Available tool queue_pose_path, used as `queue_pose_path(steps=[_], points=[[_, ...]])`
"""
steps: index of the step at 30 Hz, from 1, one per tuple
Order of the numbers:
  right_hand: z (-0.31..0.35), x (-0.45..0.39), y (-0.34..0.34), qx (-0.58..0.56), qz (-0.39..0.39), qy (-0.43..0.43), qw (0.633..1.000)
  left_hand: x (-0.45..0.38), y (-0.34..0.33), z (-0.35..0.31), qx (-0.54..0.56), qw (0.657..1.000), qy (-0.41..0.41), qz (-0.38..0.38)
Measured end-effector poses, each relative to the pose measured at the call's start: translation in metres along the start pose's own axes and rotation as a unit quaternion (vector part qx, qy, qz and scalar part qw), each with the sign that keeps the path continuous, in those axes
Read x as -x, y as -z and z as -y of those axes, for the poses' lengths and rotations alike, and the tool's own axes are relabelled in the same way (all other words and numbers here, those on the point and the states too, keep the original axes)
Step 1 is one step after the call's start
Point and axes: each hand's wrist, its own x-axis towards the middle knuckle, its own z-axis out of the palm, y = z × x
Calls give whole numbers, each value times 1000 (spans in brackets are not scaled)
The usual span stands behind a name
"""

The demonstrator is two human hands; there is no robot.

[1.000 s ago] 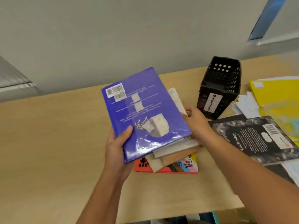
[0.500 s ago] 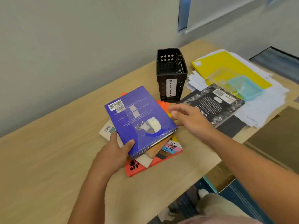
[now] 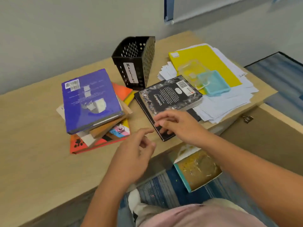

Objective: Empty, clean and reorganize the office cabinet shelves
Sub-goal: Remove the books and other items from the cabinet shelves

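both hands empty w/ fingers loose: left hand (image 3: 136,154) beside the book stack (image 3: 96,112), right hand (image 3: 178,125) over black book (image 3: 170,95).

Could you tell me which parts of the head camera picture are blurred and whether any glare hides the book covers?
In the head view, both the left hand and right hand are motion-smeared; the blue book shows mild sheen with small print unreadable; the black bin label reads clearly; the desk edges bow from the wide-angle lens.

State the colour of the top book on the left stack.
Blue-purple; the top book shows best in the head view.
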Motion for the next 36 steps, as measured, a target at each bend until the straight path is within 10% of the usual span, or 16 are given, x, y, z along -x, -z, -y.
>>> queue_pose_path(steps=[5,14,24,36], points=[[-73,47,75,-4,6,38,999,10,-137,-37,47,998,5,-43],[-189,93,148,-6,-35,-128,991,29,-275,-40,142,968,182,101],[-331,10,195,48,-225,-150,962,-79,-350,75,-130,981,88,117],[-514,-132,226,80,-264,23,961,-206,-417,187,-304,931,13,-199]])
